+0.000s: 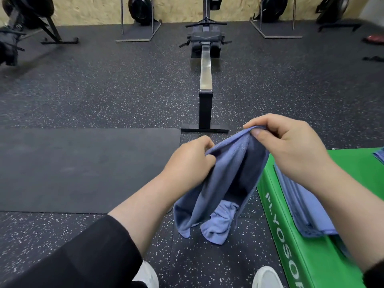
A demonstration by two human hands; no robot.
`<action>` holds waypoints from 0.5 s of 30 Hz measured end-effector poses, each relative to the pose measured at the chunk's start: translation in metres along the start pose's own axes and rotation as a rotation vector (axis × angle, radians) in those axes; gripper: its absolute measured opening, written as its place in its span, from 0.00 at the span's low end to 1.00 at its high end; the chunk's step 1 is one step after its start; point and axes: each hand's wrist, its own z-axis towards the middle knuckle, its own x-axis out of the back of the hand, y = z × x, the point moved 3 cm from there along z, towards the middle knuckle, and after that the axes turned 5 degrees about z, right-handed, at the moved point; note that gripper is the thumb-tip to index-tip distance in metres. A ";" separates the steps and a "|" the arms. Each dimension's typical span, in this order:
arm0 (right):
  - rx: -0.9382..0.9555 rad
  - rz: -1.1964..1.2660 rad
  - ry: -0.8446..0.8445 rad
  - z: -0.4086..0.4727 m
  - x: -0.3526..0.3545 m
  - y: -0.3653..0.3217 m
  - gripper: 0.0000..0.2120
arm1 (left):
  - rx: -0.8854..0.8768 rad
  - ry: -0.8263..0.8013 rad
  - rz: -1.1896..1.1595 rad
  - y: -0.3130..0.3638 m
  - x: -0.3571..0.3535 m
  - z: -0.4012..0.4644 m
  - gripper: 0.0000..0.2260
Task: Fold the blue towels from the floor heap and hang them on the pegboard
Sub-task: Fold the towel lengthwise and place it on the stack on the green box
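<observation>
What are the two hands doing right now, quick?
Left hand: closed, gripping the blue towel.
Right hand: closed, pinching the same towel's top edge.

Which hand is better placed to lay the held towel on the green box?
Right, probably. The right hand pinches the blue towel directly above the green plyo box, where folded towels lie. The left hand grips it over the floor.

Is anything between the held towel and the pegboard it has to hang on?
Cannot say: no pegboard is in view. Both the left hand and the right hand grip the towel in the air above the floor heap, beside the green box.
</observation>
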 end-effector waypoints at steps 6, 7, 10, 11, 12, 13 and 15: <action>-0.031 0.028 0.068 0.001 0.010 0.010 0.09 | 0.168 0.171 0.427 -0.038 0.022 0.000 0.03; -0.035 0.031 0.078 0.001 0.011 0.012 0.09 | 0.202 0.181 0.448 -0.046 0.026 0.000 0.03; -0.040 0.072 0.121 0.001 0.013 0.017 0.08 | 0.283 0.211 0.434 -0.072 0.036 -0.001 0.04; -0.048 0.091 0.141 0.002 0.014 0.019 0.09 | 0.298 0.217 0.405 -0.080 0.039 -0.001 0.04; -0.057 0.109 0.155 0.002 0.015 0.021 0.09 | 0.312 0.219 0.346 -0.087 0.040 -0.002 0.04; -0.065 0.124 0.164 0.003 0.016 0.022 0.09 | 0.324 0.222 0.222 -0.092 0.041 -0.003 0.03; -0.081 0.153 0.163 0.004 0.016 0.024 0.09 | 0.341 0.218 -0.181 -0.094 0.042 -0.006 0.04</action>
